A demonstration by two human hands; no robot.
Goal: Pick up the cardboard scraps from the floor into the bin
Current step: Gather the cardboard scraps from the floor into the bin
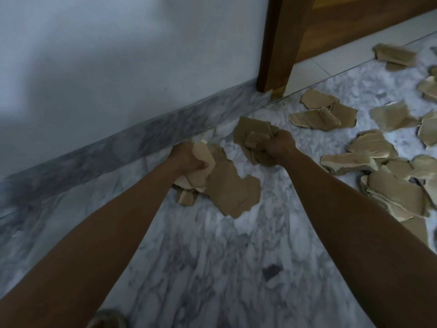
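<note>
Both arms reach toward the wall (118, 55). The left hand (186, 159) clutches a bundle of cardboard scraps (222, 183) near the wall's marble skirting (113, 150); the right hand (277, 145) is clenched around a second wad (253, 136), farther from the wall. Loose scraps (369, 162) litter the marble floor (201, 256) away from the wall, some by the wooden door frame (274, 43). A blurred brown shape at the bottom edge may be another scrap.

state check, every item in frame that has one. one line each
left hand: gripping a bunch of cardboard scraps
right hand: gripping a crumpled wad of scraps
loose scraps: scattered on the floor, not yet picked up
door: open
bin: not in view
</note>
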